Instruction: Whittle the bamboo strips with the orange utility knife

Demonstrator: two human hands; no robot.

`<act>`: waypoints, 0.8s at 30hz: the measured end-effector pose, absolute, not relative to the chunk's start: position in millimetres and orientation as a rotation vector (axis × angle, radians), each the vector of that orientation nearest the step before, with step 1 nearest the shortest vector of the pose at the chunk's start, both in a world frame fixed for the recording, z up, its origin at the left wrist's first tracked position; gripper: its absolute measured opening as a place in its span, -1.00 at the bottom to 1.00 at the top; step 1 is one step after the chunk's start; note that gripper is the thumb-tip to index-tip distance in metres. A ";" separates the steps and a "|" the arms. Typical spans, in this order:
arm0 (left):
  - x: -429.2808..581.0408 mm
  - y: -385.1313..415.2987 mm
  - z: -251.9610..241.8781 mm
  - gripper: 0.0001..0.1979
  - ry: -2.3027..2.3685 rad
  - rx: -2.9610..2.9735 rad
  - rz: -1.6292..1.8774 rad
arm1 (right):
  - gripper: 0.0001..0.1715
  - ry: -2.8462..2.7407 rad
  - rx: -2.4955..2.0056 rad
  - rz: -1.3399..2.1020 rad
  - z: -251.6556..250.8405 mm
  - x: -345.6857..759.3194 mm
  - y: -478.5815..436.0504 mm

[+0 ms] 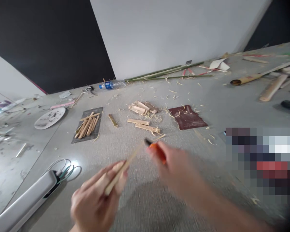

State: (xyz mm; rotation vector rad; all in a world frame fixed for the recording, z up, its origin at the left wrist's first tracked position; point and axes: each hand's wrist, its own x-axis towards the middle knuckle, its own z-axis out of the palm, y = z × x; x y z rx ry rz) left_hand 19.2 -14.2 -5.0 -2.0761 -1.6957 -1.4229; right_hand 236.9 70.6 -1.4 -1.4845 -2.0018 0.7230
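Far L on my feed: long smooth white case (pixel 26 201) w/ thin looped cables (pixel 69 169) on desk (pixel 113 141); beyond, speckled oval plate (pixel 49 120). Then dk flat sheet (pixel 98 110) under heap of slim wood sticks (pixel 88 126). L hand (pixel 96 196) closed round pale narrow strip (pixel 122 172), angled twd tool; contact blurred, can't tell. Past tip: flat wood pieces (pixel 139 109) + curly shavings (pixel 154 119), cluttering desk. R hand (pixel 177 164) gripping orange-handled tool (pixel 161 153). Then maroon sheet (pixel 190 120); far R, hollow bamboo tube (pixel 246 79).
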 end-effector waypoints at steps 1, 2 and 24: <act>18.2 -16.7 -5.1 -0.87 -1.662 -2.048 -1.405 | -0.48 -1.942 -1.545 0.669 0.3 241.2 76.2; 17.3 -18.1 -6.1 -0.82 -1.637 -2.032 -1.400 | -0.49 -1.910 -1.568 0.638 2.4 245.0 80.9; 22.3 7.9 -19.4 -0.72 -2.984 -1.771 -2.619 | -0.72 -1.140 -1.097 1.971 -10.5 238.1 71.3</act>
